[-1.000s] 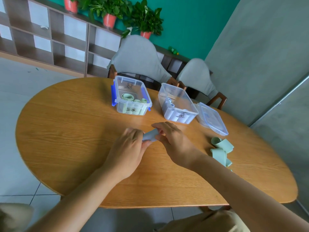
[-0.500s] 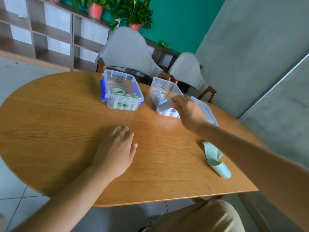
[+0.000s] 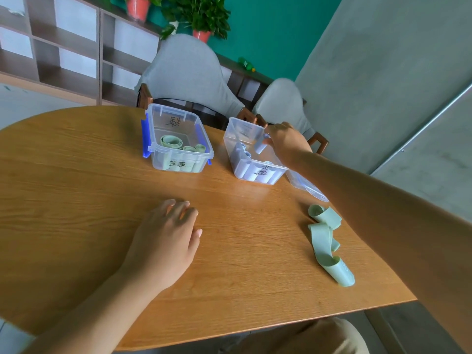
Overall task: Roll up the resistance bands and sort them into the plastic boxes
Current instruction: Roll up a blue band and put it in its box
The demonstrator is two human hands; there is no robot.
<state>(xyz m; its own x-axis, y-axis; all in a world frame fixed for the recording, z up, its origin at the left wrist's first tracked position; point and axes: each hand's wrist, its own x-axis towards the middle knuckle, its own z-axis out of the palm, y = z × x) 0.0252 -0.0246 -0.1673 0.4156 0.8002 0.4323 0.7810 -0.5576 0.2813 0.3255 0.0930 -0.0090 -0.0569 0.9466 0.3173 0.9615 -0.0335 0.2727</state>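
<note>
Showing two bare forearms, no sleeves reaching wrist or elbow, no watch, ring or band on left hand (image 3: pixel 163 241) or right hand (image 3: pixel 286 144). Wearing khaki trousers (image 3: pixel 306 338), showing at the bottom edge.

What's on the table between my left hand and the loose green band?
Nothing: in the head view, only bare wooden table lies between the left hand and the unrolled green band.

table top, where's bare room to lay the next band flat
Widest bare patch: table, left of the left hand and in front of the green-band box. A smaller patch lies between that hand and the loose green bands. Crowded by the blue-band box, right hand and lid.
</note>
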